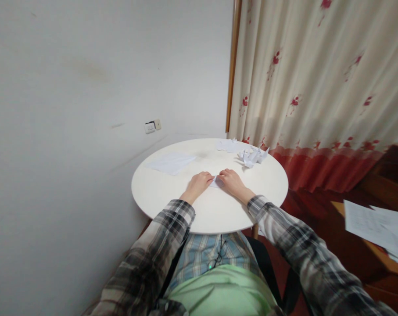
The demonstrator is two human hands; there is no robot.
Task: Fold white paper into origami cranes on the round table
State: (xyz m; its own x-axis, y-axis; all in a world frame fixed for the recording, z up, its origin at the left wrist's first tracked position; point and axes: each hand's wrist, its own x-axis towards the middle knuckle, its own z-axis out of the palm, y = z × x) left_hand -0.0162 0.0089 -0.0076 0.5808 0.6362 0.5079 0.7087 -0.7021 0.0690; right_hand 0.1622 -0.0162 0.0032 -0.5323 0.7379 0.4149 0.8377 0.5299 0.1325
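**Desk:** What do we have at the round white table [172, 206]?

**Picture editor:** We look down over plaid sleeves at two bare hands meeting near the table's front edge. Between them a small white paper piece [216, 182] lies flat on the tabletop, mostly covered by fingers.

**Desk:** Do the hands have hold of it?

**Picture editor:** The left hand [199, 182] has its fingers curled down on the paper's left end. The right hand [230, 181] does the same on the right end, and the fingertips nearly touch. We read both as closed on it. We cannot tell at this size whether they pinch a flap or only press it flat.

**Desk:** How do we judge it would handle?

**Picture editor:** Very light, thin and limp. It should crease readily, tear if tugged, and slide on that smooth top. We would take it by an edge or corner with the fingertips while the other hand pins it down.

**Desk:** What else is in the shot?

**Picture editor:** Folded paper figures [253, 156] sit at the table's far right, well apart from the hands. Loose paper pieces [228, 145] lie just beside them at the far edge. A flat sheet of paper [170, 163] lies at the far left. Behind the table hangs a flowered curtain [317, 87], and there is a wall socket [152, 126] on the white wall.
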